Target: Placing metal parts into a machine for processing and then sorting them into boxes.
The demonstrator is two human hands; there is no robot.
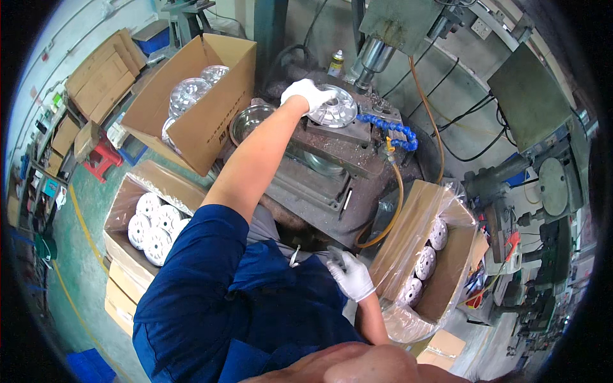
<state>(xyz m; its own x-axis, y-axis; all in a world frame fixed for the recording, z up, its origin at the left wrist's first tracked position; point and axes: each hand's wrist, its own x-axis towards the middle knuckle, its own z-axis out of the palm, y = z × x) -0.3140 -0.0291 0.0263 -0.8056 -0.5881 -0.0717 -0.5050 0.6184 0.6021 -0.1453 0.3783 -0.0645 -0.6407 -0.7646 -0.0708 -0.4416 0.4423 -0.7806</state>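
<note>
My left hand (305,96), in a white glove, reaches forward and grips the left edge of a shiny round metal disc (340,111) with a raised pattern. The disc lies on the metal fixture (345,131) of a drilling machine, beside its spindle (371,62). Close to my waist is my right hand (354,278), also in a white glove, its fingers apart and holding nothing visible. Left of the fixture sits a round metal pan (251,122). A blue segmented coolant hose (391,125) curves along the right of the disc.
A tall cardboard box (220,102) with shiny discs stands at left. Below it, a plastic-lined box (128,198) holds several pale discs. Another lined box (399,236) with discs is at right. A yellow hose (400,204) hangs beside the worktable. Metal shavings lie around the fixture.
</note>
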